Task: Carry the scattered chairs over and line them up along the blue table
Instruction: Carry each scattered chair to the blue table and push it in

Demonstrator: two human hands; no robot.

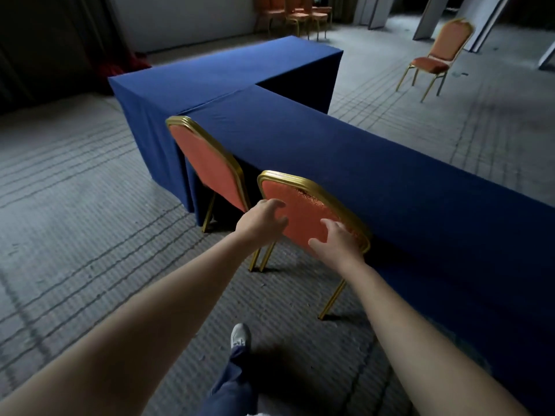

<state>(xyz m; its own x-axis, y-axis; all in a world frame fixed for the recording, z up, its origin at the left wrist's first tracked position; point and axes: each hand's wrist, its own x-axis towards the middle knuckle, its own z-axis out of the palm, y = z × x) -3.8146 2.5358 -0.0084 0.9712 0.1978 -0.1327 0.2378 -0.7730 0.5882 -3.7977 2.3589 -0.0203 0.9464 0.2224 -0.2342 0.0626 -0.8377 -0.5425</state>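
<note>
Floor: grey ribbed carpet, dim room. L-shaped blue table, draped in smooth cloth to the floor. Near chair (orange patterned fabric, rounded gold metal frame) stands tucked against the table's long side, just beside second chair. Left hand and right hand are at its backrest, fingers spread, released. Lone chair stands well apart.

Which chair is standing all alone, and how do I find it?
Start at the L-shaped blue table. Look past its far side, across the carpet toward the right. The lone chair stands there in the open, orange with gold legs, while two chairs are tucked against the table and others crowd by the back wall.
</note>
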